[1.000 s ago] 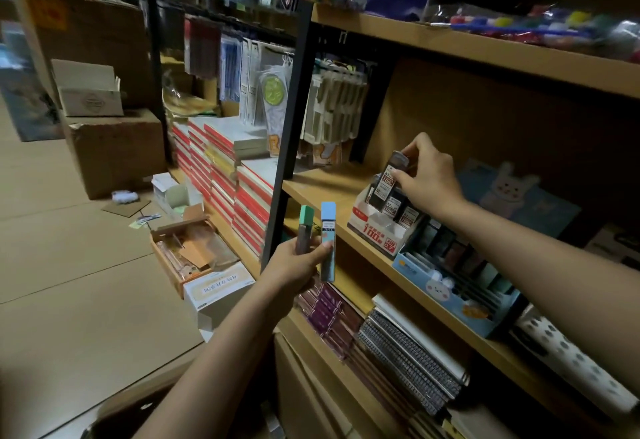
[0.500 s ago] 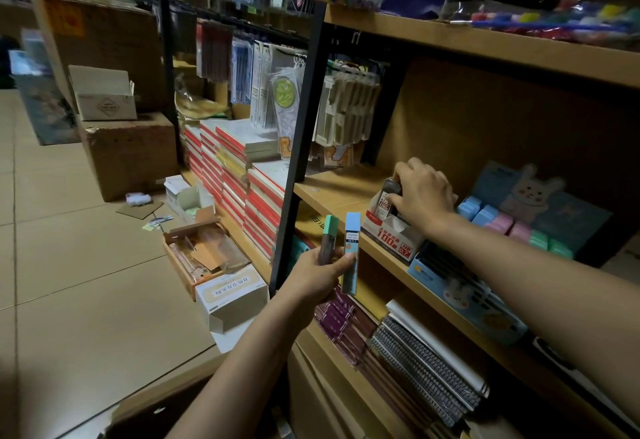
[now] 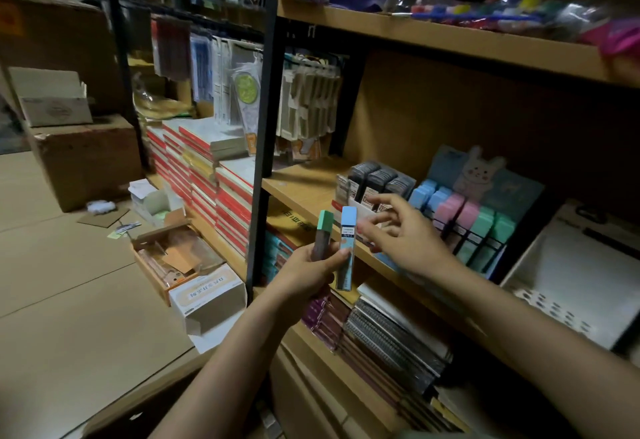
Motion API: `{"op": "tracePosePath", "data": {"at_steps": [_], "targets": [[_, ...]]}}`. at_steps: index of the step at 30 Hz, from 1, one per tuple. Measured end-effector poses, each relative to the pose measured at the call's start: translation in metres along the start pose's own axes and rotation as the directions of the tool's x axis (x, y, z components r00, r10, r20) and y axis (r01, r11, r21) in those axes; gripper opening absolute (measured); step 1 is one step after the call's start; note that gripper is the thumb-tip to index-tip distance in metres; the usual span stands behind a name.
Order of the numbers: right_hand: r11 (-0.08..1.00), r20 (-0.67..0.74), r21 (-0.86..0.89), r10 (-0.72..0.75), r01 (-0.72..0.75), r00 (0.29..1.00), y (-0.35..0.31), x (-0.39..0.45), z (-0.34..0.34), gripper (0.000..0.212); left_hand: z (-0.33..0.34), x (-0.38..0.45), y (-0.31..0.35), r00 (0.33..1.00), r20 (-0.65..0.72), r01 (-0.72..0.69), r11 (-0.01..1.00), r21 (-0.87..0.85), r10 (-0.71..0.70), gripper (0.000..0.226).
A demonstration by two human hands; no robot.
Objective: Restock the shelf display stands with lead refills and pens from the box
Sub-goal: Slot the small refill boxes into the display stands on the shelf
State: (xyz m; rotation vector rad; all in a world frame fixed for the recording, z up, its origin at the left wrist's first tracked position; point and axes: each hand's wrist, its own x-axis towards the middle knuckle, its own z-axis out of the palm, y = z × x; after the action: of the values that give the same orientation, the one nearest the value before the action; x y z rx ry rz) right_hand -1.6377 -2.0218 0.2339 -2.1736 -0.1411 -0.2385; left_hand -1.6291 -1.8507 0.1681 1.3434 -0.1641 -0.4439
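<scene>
While gripping two lead tubes upright in front of the shelf (image 3: 304, 192) edge: left hand (image 3: 304, 272), fingers curled round both, thumb across the front. Green-capped tube (image 3: 322, 236) on the left, dark body; blue-capped tube (image 3: 346, 248) on the right, light label, lower end sticking out below the hand. Side by side, nearly touching.

Right hand (image 3: 405, 241) just beside the tubes, fingers spread and relaxed, holding nothing, fingertips close to the blue cap but apart from it.

Behind the right hand, on the middle shelf: white-and-red stand (image 3: 360, 206) packed with dark refill cases (image 3: 377, 178), upright in rows. Just right of it, rabbit stand (image 3: 481, 175) with blue, pink and green tubes (image 3: 460, 210) in tiered rows, black wire front.

Further right on the same shelf: white spotted tray (image 3: 571, 282). On the shelf beneath: spiral notebooks (image 3: 391, 338) stacked flat. Left of the black post (image 3: 263, 126): red-edged pads (image 3: 221, 189) in piles, hanging packets (image 3: 308, 106) above.

On the floor: open box (image 3: 173, 258) with loose stock, small white carton (image 3: 207, 296) against it, large cardboard cartons (image 3: 86, 158) further back.
</scene>
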Motion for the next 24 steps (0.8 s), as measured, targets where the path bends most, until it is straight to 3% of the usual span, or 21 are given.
{"op": "tracePosePath", "data": {"at_steps": [5, 9, 17, 24], "targets": [[0.999, -0.059, -0.024, -0.038, 0.036, 0.998, 0.009, -0.019, -0.003, 0.039, 0.023, -0.011, -0.002, 0.992, 0.122, -0.047, 0.998, 0.046, 0.042, 0.031], [1.0, -0.161, -0.021, -0.019, 0.016, 0.987, 0.016, -0.026, -0.039, 0.04, 0.03, -0.015, -0.002, 0.997, 0.073, 0.001, 1.0, 0.009, -0.002, 0.053], [0.96, -0.403, -0.28, -0.09, -0.029, 0.911, 0.018, -0.033, -0.112, 0.038, 0.03, -0.01, -0.009, 0.999, -0.021, -0.025, 1.0, 0.008, 0.025, 0.025], [0.849, -0.326, -0.521, -0.293, 0.088, 0.899, 0.007, -0.002, -0.096, 0.037, 0.037, -0.006, -0.012, 0.996, -0.027, -0.08, 0.997, -0.014, 0.08, 0.016]]}}
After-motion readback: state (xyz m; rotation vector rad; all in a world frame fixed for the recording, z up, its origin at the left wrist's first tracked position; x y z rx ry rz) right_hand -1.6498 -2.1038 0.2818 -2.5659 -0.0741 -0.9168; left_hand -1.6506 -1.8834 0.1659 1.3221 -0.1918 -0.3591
